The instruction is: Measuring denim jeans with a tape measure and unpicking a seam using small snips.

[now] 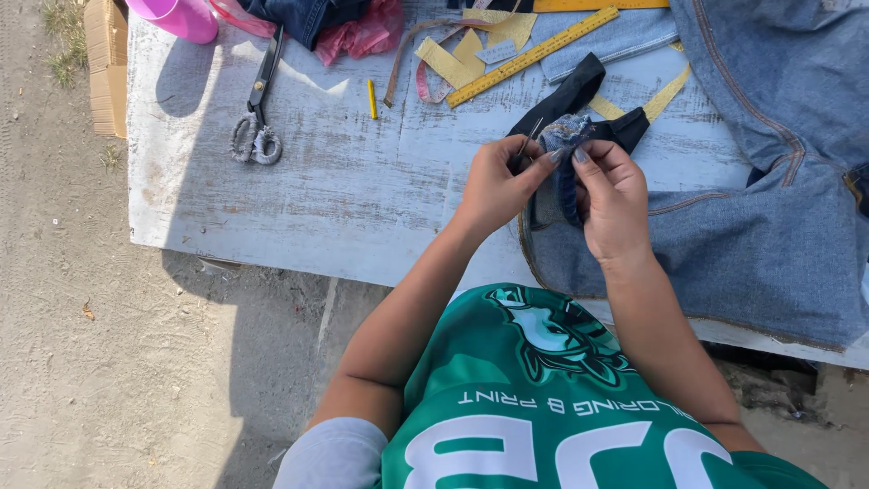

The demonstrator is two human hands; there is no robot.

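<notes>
Denim fills the right side of the whitewashed wooden bench (362, 199), where a large pair of jeans (778, 199) lies spread out. Both hands meet over the near edge of that garment. The left hand (496, 186) pinches a thin metal tool (529, 139), which looks like a needle or seam ripper, though it is too small to tell which. The right hand (614, 201) has its fingers (579, 156) closed on a small frayed denim piece (566, 136), held just above the bench, with a darker blue strip hanging down between the two hands. A black fabric strip (570, 95) lies directly behind the hands, touching the jeans. Farther back sit a yellow ruler (534, 56), tan paper scraps (448, 62) and a short yellow chalk stick (371, 98). Well to the left lie black scissors (258, 104) with wrapped handles, and a pink plastic container (181, 16) stands at the far corner.
</notes>
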